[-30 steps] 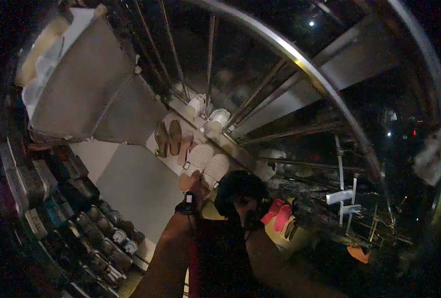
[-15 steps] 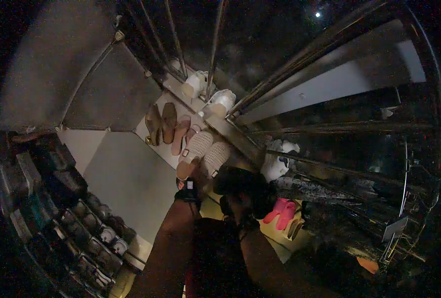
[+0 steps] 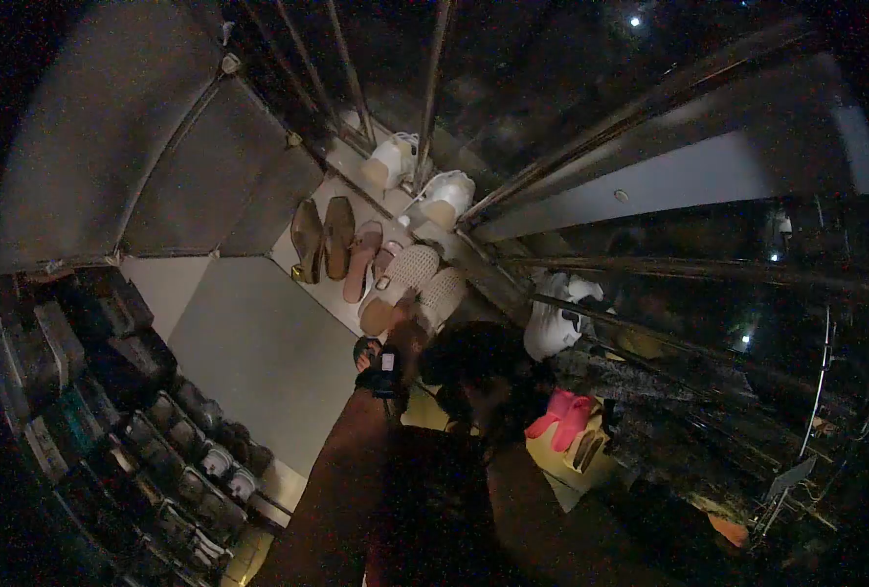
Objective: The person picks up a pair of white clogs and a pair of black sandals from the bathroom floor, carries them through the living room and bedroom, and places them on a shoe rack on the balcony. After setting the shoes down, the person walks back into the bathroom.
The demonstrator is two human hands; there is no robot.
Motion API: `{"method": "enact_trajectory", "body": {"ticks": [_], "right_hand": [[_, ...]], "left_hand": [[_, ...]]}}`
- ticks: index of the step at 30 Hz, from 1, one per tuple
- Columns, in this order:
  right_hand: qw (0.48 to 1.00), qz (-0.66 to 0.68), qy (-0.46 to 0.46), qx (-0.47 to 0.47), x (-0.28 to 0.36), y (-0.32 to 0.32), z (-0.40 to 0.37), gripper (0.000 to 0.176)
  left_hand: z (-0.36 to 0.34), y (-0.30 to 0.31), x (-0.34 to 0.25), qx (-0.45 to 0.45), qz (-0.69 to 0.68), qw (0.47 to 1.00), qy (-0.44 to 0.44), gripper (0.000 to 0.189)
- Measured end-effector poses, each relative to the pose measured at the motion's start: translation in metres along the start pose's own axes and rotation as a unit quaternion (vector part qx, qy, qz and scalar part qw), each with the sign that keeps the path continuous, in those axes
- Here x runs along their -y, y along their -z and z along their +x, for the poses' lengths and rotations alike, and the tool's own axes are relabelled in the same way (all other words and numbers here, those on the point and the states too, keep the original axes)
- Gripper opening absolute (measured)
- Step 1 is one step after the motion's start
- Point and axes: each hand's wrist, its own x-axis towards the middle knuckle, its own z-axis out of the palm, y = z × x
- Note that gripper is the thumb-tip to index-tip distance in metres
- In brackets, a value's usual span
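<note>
Two beige woven clogs (image 3: 412, 274) with a buckle strap lie on the pale shelf, toes pointing away from me. My left hand (image 3: 407, 336), dim and partly in shadow, is at their heel end and appears closed on them. A black band with a small white label sits at that wrist. My right hand (image 3: 488, 393) is beside a black, shapeless item (image 3: 478, 354); its fingers are lost in the dark, so its grip cannot be made out. Beyond the clogs are pink sandals (image 3: 362, 262) and brown flat shoes (image 3: 337, 238).
White sneakers (image 3: 448, 199) stand by the metal bars at the back. Another white shoe (image 3: 552, 331) is at the right. Bright pink slippers (image 3: 563, 418) sit lower right. Racks of shoes (image 3: 185, 435) fill the lower left beside a grey panel (image 3: 258, 342).
The woven clogs have shifted slightly forward and right, closer to the pink sandals, with my left hand following. The view has also moved a little.
</note>
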Motion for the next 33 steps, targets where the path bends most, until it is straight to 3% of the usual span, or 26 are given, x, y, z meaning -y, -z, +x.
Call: {"method": "enact_trajectory", "body": {"ticks": [7, 11, 14, 16, 18, 21, 23, 24, 26, 27, 29, 30, 32, 33], "right_hand": [[0.999, 0.017, -0.040, 0.014, 0.025, -0.013, -0.029, 0.025], [0.999, -0.004, -0.034, 0.001, 0.023, 0.029, -0.034, 0.023], [0.986, -0.031, -0.132, 0.095, 0.016, -0.019, -0.073, 0.021], [0.997, -0.034, -0.046, 0.055, -0.002, -0.077, -0.119, 0.023], [0.997, -0.060, -0.038, 0.043, -0.008, -0.106, -0.146, 0.026], [0.984, -0.105, -0.127, 0.065, -0.002, -0.094, -0.174, 0.030], [0.977, -0.104, -0.163, 0.089, -0.001, -0.091, -0.177, 0.031], [0.973, -0.127, -0.161, 0.102, 0.000, -0.079, -0.175, 0.031], [0.965, -0.171, -0.154, 0.130, 0.002, -0.060, -0.169, 0.029], [0.962, -0.200, -0.145, 0.119, 0.002, -0.072, -0.183, 0.027], [0.953, -0.256, -0.128, 0.098, 0.000, -0.107, -0.217, 0.022], [0.967, -0.213, -0.119, 0.076, 0.000, -0.117, -0.224, 0.021], [0.986, -0.127, -0.103, 0.030, -0.003, -0.133, -0.238, 0.017], [0.986, -0.126, -0.108, 0.034, -0.006, -0.143, -0.244, 0.017]], "left_hand": [[-0.021, -0.014, 0.018, 0.007, 0.053, 0.998, -0.027, 0.027], [-0.076, -0.011, 0.019, 0.017, 0.059, 0.998, -0.026, 0.026], [-0.120, 0.003, 0.014, 0.036, 0.056, 0.998, -0.017, 0.025], [-0.154, 0.012, 0.007, 0.053, 0.042, 0.998, -0.007, 0.025], [-0.189, 0.015, -0.007, 0.073, 0.009, 0.997, 0.007, 0.025], [-0.248, 0.004, -0.051, 0.119, -0.156, 0.975, 0.103, 0.025], [-0.270, -0.002, -0.070, 0.114, -0.076, 0.982, 0.132, 0.028], [-0.279, -0.003, -0.079, 0.091, 0.061, 0.986, 0.128, 0.030], [-0.296, -0.005, -0.103, 0.066, 0.140, 0.982, 0.106, 0.030], [-0.311, -0.004, -0.114, 0.064, 0.081, 0.990, 0.095, 0.029], [-0.335, -0.013, -0.151, 0.046, 0.073, 0.989, 0.121, 0.026], [-0.341, -0.025, -0.180, 0.028, 0.123, 0.980, 0.155, 0.024], [-0.344, -0.020, -0.184, 0.038, 0.022, 0.979, 0.198, 0.022], [-0.338, -0.002, -0.160, 0.066, -0.129, 0.968, 0.204, 0.021]]}}
